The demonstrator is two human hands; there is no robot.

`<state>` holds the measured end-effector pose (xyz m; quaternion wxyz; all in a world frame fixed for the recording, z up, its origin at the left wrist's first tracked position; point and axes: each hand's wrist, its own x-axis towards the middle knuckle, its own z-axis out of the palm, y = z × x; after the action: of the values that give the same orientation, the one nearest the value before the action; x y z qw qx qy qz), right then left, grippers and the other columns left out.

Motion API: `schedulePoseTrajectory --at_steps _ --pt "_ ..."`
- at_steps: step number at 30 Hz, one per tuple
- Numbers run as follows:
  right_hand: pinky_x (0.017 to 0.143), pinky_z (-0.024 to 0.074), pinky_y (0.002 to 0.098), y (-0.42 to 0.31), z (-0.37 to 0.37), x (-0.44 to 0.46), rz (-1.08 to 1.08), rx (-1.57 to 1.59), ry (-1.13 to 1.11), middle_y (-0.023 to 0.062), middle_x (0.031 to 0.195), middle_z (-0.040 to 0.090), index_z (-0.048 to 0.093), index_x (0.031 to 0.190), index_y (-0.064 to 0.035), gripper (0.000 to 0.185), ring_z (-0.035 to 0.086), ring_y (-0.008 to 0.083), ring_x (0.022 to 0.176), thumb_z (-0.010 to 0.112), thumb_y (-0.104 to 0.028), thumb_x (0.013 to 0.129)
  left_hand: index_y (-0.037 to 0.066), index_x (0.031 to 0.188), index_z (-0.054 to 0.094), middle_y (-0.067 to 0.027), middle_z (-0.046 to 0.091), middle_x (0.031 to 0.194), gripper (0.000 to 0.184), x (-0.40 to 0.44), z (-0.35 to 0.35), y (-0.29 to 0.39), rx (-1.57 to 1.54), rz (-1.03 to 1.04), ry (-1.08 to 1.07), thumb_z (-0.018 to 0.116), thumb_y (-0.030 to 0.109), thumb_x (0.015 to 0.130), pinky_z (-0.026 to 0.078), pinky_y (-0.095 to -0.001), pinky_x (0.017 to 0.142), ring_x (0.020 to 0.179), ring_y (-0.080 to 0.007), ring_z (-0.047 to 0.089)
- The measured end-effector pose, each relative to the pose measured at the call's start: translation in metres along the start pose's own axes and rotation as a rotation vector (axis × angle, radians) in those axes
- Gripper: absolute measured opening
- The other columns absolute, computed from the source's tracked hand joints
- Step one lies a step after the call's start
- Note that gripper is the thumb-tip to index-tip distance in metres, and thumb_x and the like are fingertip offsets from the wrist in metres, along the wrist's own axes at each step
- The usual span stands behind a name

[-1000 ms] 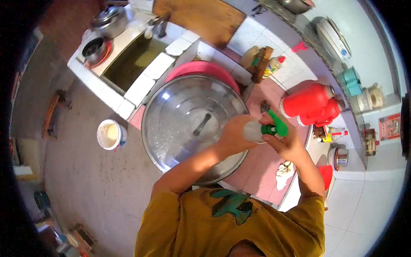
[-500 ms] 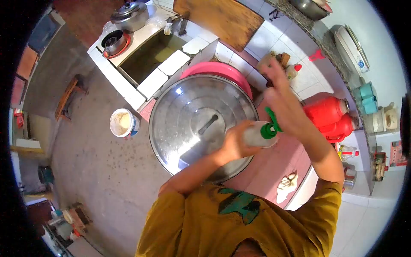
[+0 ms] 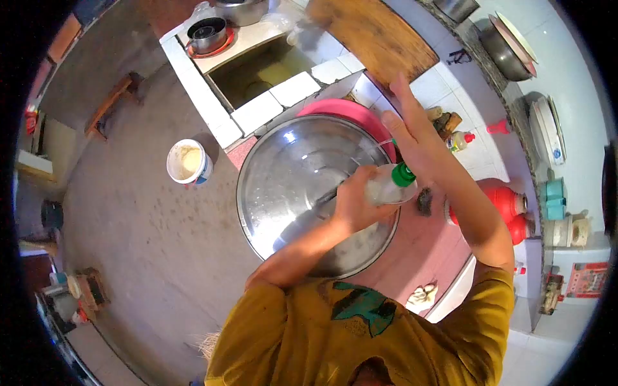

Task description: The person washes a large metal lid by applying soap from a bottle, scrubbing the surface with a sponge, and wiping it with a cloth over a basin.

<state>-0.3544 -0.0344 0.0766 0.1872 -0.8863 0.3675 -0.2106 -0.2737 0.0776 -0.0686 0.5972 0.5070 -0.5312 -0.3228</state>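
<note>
My left hand (image 3: 355,201) is wrapped round a clear bottle (image 3: 385,186) with a green pump top (image 3: 403,175), held over the right part of a large round metal lid (image 3: 290,174). Beyond the bottle, my right hand (image 3: 412,132) is raised with its fingers stretched out, and nothing shows in it. A thin nozzle tip sticks out near its wrist side. Under the far edge of the lid a pink basin (image 3: 347,110) shows in part.
A tiled sink (image 3: 257,112) lies beyond the lid, with a pan (image 3: 209,38) on its left ledge. On the floor stands a white bucket (image 3: 189,162). Red flasks (image 3: 505,204), a squeeze bottle (image 3: 461,141) and a cloth (image 3: 422,296) are to the right.
My right hand has left the pump top and moved away beyond it, its fingers now extended. My left hand keeps hold of the bottle. The camera view has shifted.
</note>
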Motion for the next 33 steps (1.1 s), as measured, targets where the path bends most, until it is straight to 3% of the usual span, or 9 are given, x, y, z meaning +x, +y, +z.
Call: schedulePoseTrajectory --at_steps 5,9,14,16,21,22,25,31,33 --pt "0.111 0.0316 0.0421 0.027 0.016 0.001 0.104 0.436 0.194 0.0281 0.139 0.047 0.039 0.142 0.0049 0.06 0.044 0.0369 0.131 0.055 -0.031 0.097 0.003 0.119 0.052 -0.0172 0.067 0.104 0.075 0.0 -0.003 -0.007 -0.053 -0.122 0.033 0.091 0.028 0.06 0.053 -0.0394 0.083 0.096 -0.0303 0.067" --pt "0.107 0.0365 0.0396 0.031 -0.022 -0.031 0.456 0.79 0.153 0.0175 0.129 0.058 0.054 0.132 0.0009 0.049 0.053 0.0274 0.123 0.059 -0.031 0.096 0.004 0.12 0.052 -0.0158 0.066 0.107 0.076 -0.001 -0.002 -0.015 -0.015 -0.078 0.065 0.092 0.024 0.059 0.05 -0.038 0.088 0.1 -0.0283 0.065" --pt "0.098 0.0425 0.0412 0.032 -0.01 -0.096 0.263 0.401 -0.198 0.0112 0.12 0.062 0.054 0.135 -0.0064 0.053 0.057 0.0268 0.114 0.068 -0.029 0.09 0.003 0.121 0.053 -0.0165 0.065 0.109 0.075 -0.001 0.009 -0.005 0.055 -0.058 0.04 0.092 0.021 0.059 0.05 -0.0395 0.091 0.103 -0.0295 0.064" --pt "0.103 0.0417 0.0374 0.018 -0.013 -0.103 0.021 0.113 -0.072 0.012 0.133 0.058 0.05 0.137 -0.0055 0.059 0.056 0.0253 0.122 0.074 -0.017 0.085 0.002 0.121 0.054 -0.0174 0.065 0.11 0.074 0.0 0.017 -0.002 0.08 0.022 -0.004 0.091 0.019 0.06 0.049 -0.0398 0.091 0.104 -0.0302 0.064" --pt "0.098 0.0449 0.0391 0.042 -0.021 -0.132 0.089 0.168 0.006 0.0146 0.133 0.057 0.052 0.134 -0.0081 0.058 0.057 0.029 0.12 0.076 -0.017 0.082 -0.002 0.121 0.052 -0.0197 0.064 0.115 0.073 0.005 0.046 -0.004 0.026 0.242 -0.068 0.089 0.017 0.061 0.049 -0.0399 0.093 0.105 -0.0323 0.064" --pt "0.097 0.0458 0.0396 0.042 -0.027 -0.136 0.1 0.146 0.017 0.0149 0.132 0.057 0.052 0.133 -0.0081 0.057 0.057 0.0297 0.119 0.076 -0.017 0.082 0.0 0.124 0.054 -0.0196 0.062 0.119 0.081 0.008 0.055 -0.004 -0.002 0.287 -0.067 0.093 0.028 0.058 0.051 -0.041 0.09 0.105 -0.0357 0.064" --pt "0.087 0.0484 0.0416 0.054 -0.046 -0.152 0.146 0.109 0.162 0.0164 0.11 0.062 0.05 0.135 -0.0107 0.058 0.061 0.0329 0.102 0.073 -0.021 0.083 -0.002 0.126 0.053 -0.0206 0.06 0.124 0.082 0.021 0.078 0.021 0.03 0.137 -0.255 0.09 0.032 0.062 0.048 -0.0426 0.095 0.109 -0.0391 0.06" --pt "0.072 0.0499 0.0332 0.155 -0.067 -0.193 0.445 0.105 0.486 0.0102 0.091 0.066 0.057 0.117 -0.0025 0.034 0.063 0.0173 0.082 0.07 -0.012 0.087 0.0 0.132 0.053 -0.0224 0.059 0.126 0.076 0.021 0.088 -0.004 0.229 0.163 -0.349 0.083 0.03 0.07 0.042 -0.0452 0.102 0.12 -0.0388 0.054" --pt "0.07 0.0498 0.0332 0.21 -0.066 -0.209 0.485 0.013 0.558 0.011 0.091 0.066 0.057 0.116 -0.0013 0.033 0.062 0.0172 0.081 0.07 -0.012 0.087 0.0 0.125 0.058 -0.0212 0.061 0.126 0.058 0.01 0.062 -0.037 0.331 0.155 -0.348 0.079 0.019 0.074 0.044 -0.0435 0.101 0.119 -0.0377 0.055"
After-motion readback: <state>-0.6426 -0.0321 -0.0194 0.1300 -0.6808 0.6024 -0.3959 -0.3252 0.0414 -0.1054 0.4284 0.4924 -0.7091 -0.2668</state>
